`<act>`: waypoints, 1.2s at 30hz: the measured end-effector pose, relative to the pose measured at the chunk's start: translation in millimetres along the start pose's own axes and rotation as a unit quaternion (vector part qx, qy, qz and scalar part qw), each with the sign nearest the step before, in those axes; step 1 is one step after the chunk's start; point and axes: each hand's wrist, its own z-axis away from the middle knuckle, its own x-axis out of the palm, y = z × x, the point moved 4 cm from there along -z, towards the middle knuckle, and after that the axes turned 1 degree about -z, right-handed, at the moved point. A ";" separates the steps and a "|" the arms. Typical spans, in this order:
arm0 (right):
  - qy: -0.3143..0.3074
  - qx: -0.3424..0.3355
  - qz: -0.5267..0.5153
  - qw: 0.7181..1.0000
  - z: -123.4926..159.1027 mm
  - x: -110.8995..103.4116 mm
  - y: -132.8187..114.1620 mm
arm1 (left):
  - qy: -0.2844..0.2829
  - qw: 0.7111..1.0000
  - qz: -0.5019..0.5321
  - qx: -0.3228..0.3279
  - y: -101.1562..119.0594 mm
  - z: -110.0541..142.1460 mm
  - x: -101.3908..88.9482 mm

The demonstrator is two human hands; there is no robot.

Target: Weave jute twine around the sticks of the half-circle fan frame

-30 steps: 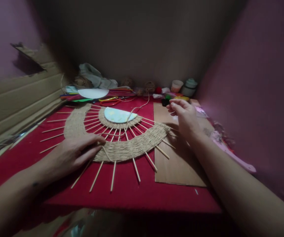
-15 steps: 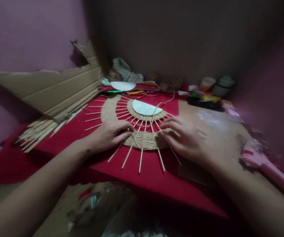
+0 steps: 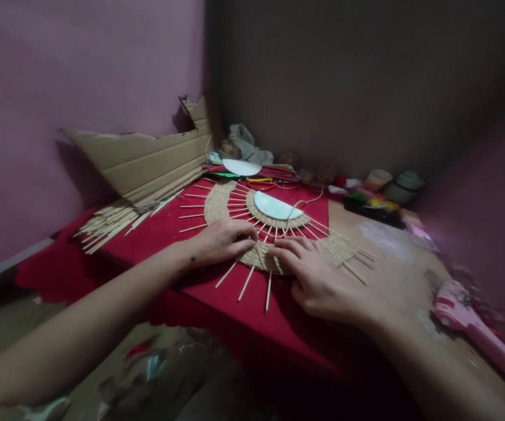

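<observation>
Red cloth (image 3: pixel 296 339) covers much of the surface, and on it lies a fan-shaped piece of woven twine and thin sticks. Its curved outer band (image 3: pixel 261 260) runs beneath both hands, its right end resting over a brown board (image 3: pixel 381 248). Sticks (image 3: pixel 268 292) spread outward through it from a smaller inner band (image 3: pixel 264 218), which borders a pale blue half-disc (image 3: pixel 277 204). The left hand (image 3: pixel 226 240) bends its fingers toward the thumb at the outer band's inner edge, where a short strand crosses the weave; I cannot tell whether it pinches strand or band. The right hand (image 3: pixel 309 272) lies over the band just beside it, fingers extended, fingertips near the same edge; whether they grip anything is unclear. Loose twine (image 3: pixel 310 202) trails across the half-disc toward a dim ball of twine (image 3: pixel 326 173) at the back. Torn cardboard (image 3: pixel 147 164) leans at the left, behind a heap of spare sticks (image 3: pixel 107 225). A pink tool (image 3: pixel 458 310) lies at the right, while a cup (image 3: pixel 378 179) and a lidded container (image 3: pixel 404 187) stand side by side farther back.
</observation>
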 end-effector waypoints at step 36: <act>0.115 0.019 -0.220 0.969 -32.2 6.0 18.3 | 0.026 0.998 0.000 0.053 16.2 13.3 12.2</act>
